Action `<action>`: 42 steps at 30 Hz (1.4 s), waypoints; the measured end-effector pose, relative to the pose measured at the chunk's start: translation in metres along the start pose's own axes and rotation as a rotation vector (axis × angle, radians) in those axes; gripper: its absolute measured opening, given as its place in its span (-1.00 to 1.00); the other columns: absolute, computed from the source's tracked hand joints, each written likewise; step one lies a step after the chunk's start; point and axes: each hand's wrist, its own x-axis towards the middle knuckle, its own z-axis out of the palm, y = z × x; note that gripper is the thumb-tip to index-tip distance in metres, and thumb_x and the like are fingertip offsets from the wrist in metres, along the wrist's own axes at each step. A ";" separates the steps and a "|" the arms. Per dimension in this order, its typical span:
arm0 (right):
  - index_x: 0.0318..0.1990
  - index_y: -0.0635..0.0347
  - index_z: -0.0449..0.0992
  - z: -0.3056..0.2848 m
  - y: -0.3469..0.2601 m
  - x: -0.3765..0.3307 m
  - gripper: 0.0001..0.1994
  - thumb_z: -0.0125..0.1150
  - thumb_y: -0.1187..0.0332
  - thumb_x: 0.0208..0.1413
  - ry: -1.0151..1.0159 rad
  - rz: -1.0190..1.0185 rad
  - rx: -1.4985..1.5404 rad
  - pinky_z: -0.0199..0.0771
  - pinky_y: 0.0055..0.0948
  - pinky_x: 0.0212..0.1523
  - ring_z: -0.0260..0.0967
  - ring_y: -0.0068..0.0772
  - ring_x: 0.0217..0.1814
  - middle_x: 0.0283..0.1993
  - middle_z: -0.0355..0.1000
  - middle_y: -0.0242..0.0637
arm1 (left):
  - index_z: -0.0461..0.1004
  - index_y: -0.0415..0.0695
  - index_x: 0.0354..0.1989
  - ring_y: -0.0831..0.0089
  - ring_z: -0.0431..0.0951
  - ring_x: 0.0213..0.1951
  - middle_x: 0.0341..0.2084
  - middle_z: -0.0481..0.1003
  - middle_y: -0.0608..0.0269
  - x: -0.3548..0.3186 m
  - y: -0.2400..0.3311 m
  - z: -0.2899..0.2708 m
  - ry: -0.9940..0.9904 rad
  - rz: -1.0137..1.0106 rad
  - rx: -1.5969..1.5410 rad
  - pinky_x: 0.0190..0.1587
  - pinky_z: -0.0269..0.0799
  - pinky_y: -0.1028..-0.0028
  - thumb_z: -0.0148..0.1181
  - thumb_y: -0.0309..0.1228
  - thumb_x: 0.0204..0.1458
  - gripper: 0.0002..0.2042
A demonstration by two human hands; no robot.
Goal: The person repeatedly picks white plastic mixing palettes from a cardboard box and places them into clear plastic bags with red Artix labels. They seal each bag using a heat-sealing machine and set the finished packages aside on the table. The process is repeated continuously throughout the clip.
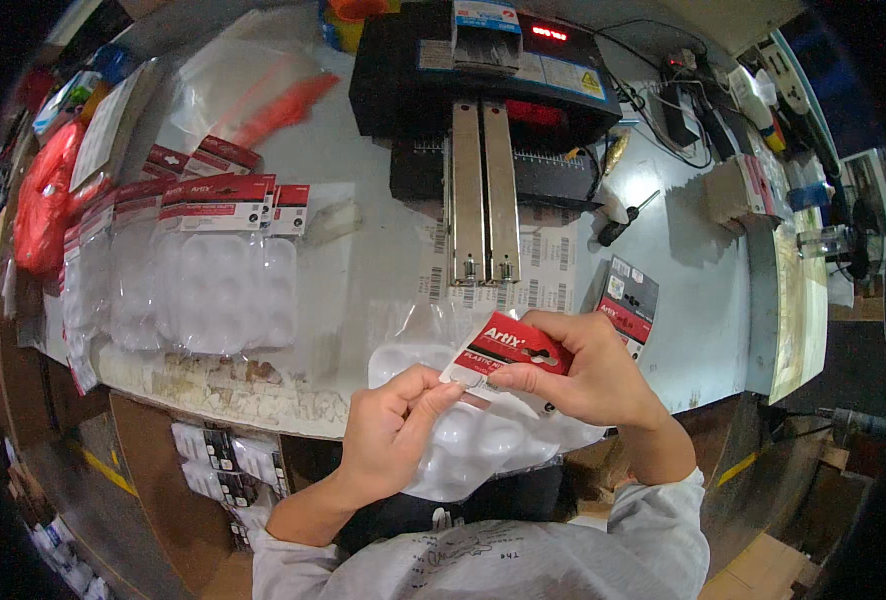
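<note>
A white plastic palette in a clear bag (pixel 483 440) hangs over the front edge of the grey table (pixel 383 270). A red and white header card (pixel 508 350) sits at the bag's top. My right hand (pixel 588 375) pinches that card from the right. My left hand (pixel 398 425) grips the bag and the card's lower left corner with thumb and fingers. Both hands are close together, just in front of my chest.
A row of bagged palettes with red cards (pixel 213 270) lies at the left. A black sealing machine with metal rails (pixel 483 100) stands at the back. Loose header cards (pixel 625 300) lie at the right, a screwdriver (pixel 628 218) behind them. Red bags (pixel 43 200) lie far left.
</note>
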 end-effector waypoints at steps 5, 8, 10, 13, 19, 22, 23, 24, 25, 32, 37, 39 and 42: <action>-0.41 0.24 0.47 -0.003 -0.002 0.003 -0.71 0.32 0.19 -0.10 -0.062 -0.018 -0.055 0.26 -0.45 -0.58 0.26 -0.36 -0.67 -0.65 0.33 -0.15 | 0.49 -0.23 -0.37 0.77 0.21 -0.63 -0.72 0.36 0.44 0.000 -0.003 0.001 -0.003 0.006 -0.009 -0.58 0.12 0.68 0.05 -0.38 0.12 -0.83; -0.38 0.27 0.49 -0.002 0.000 0.004 -0.74 0.36 0.26 -0.13 0.009 -0.097 -0.076 0.22 -0.57 -0.59 0.21 -0.58 -0.64 -0.61 0.38 -0.27 | 0.50 -0.24 -0.37 0.76 0.20 -0.62 -0.71 0.35 0.46 -0.001 -0.003 0.002 0.083 0.082 0.001 -0.57 0.12 0.68 0.06 -0.39 0.11 -0.83; -0.36 0.30 0.51 -0.001 0.005 0.001 -0.74 0.36 0.28 -0.12 0.115 -0.087 -0.055 0.25 -0.60 -0.57 0.24 -0.65 -0.62 -0.58 0.41 -0.31 | 0.50 -0.27 -0.38 0.76 0.20 -0.60 -0.69 0.36 0.49 -0.002 -0.004 0.003 0.185 0.098 -0.044 -0.56 0.12 0.69 0.08 -0.40 0.10 -0.83; -0.35 0.33 0.53 -0.002 0.017 -0.007 -0.73 0.30 0.27 -0.06 0.147 0.103 0.147 0.37 -0.56 -0.54 0.37 -0.59 -0.58 -0.56 0.45 -0.27 | 0.50 -0.31 -0.39 0.76 0.20 -0.57 -0.65 0.37 0.51 -0.002 -0.008 0.002 0.335 0.074 -0.156 -0.54 0.12 0.69 0.09 -0.42 0.09 -0.82; -0.36 0.35 0.54 0.007 0.033 -0.023 -0.82 0.16 0.37 0.07 -0.061 0.369 0.612 0.40 -0.67 -0.56 0.38 -0.64 -0.58 -0.52 0.46 -0.31 | 0.49 -0.30 -0.44 0.75 0.28 -0.55 -0.57 0.45 0.42 -0.003 -0.021 0.001 0.374 0.017 -0.175 -0.51 0.14 0.71 0.04 -0.41 0.11 -0.79; -0.38 0.40 0.49 0.013 0.034 -0.024 -0.80 0.10 0.38 0.10 -0.072 0.391 0.742 0.42 -0.64 -0.57 0.41 -0.57 -0.57 -0.52 0.46 -0.26 | 0.49 -0.30 -0.36 0.73 0.30 -0.53 -0.52 0.46 0.40 -0.004 -0.022 0.000 0.323 -0.003 -0.201 -0.49 0.17 0.70 0.01 -0.37 0.13 -0.78; -0.39 0.41 0.48 0.014 0.034 -0.023 -0.79 0.09 0.38 0.10 -0.082 0.429 0.776 0.43 -0.63 -0.57 0.42 -0.55 -0.56 -0.51 0.46 -0.24 | 0.48 -0.29 -0.34 0.72 0.31 -0.52 -0.51 0.46 0.40 -0.003 -0.021 -0.001 0.290 -0.029 -0.156 -0.48 0.19 0.69 -0.01 -0.35 0.13 -0.77; -0.40 0.42 0.46 0.014 0.035 -0.020 -0.79 0.08 0.38 0.10 -0.088 0.454 0.809 0.44 -0.63 -0.57 0.43 -0.53 -0.56 -0.51 0.46 -0.22 | 0.47 -0.29 -0.32 0.72 0.31 -0.51 -0.49 0.46 0.40 0.000 -0.020 -0.003 0.260 -0.056 -0.117 -0.47 0.20 0.68 -0.02 -0.34 0.14 -0.76; -0.41 0.43 0.45 0.014 0.036 -0.018 -0.78 0.07 0.38 0.10 -0.115 0.490 0.845 0.44 -0.62 -0.57 0.43 -0.51 -0.56 -0.51 0.46 -0.21 | 0.46 -0.29 -0.30 0.71 0.31 -0.50 -0.48 0.45 0.39 0.003 -0.020 -0.004 0.207 -0.104 -0.076 -0.45 0.22 0.68 -0.04 -0.32 0.15 -0.75; -0.35 0.41 0.40 0.012 0.053 0.024 -0.83 -0.02 0.43 0.14 0.087 0.572 0.852 0.43 -0.59 -0.59 0.42 -0.46 -0.53 -0.47 0.41 -0.22 | 0.39 -0.30 -0.50 0.47 0.29 -0.60 -0.69 0.34 0.20 0.062 -0.026 -0.023 0.115 -0.179 0.204 -0.47 0.22 0.46 -0.09 -0.29 0.14 -0.69; -0.32 0.39 0.40 0.018 0.056 0.032 -0.84 -0.03 0.43 0.15 0.207 0.506 0.817 0.43 -0.57 -0.52 0.40 -0.48 -0.51 -0.43 0.40 -0.23 | 0.36 -0.33 -0.50 0.27 0.31 -0.60 -0.70 0.33 0.02 0.079 -0.033 -0.018 0.186 -0.134 0.226 -0.44 0.22 0.35 -0.09 -0.29 0.12 -0.68; -0.32 0.39 0.40 0.019 0.057 0.032 -0.84 -0.03 0.43 0.16 0.220 0.507 0.795 0.43 -0.57 -0.51 0.40 -0.49 -0.50 -0.43 0.40 -0.24 | 0.36 -0.34 -0.51 0.26 0.32 -0.60 -0.69 0.34 0.02 0.078 -0.031 -0.018 0.163 -0.169 0.261 -0.44 0.22 0.34 -0.08 -0.28 0.12 -0.68; -0.32 0.38 0.40 0.021 0.060 0.033 -0.84 -0.04 0.43 0.16 0.221 0.475 0.779 0.43 -0.58 -0.51 0.40 -0.49 -0.50 -0.43 0.40 -0.24 | 0.35 -0.34 -0.53 0.25 0.33 -0.60 -0.69 0.34 0.02 0.078 -0.027 -0.019 0.145 -0.178 0.253 -0.44 0.22 0.34 -0.08 -0.28 0.11 -0.67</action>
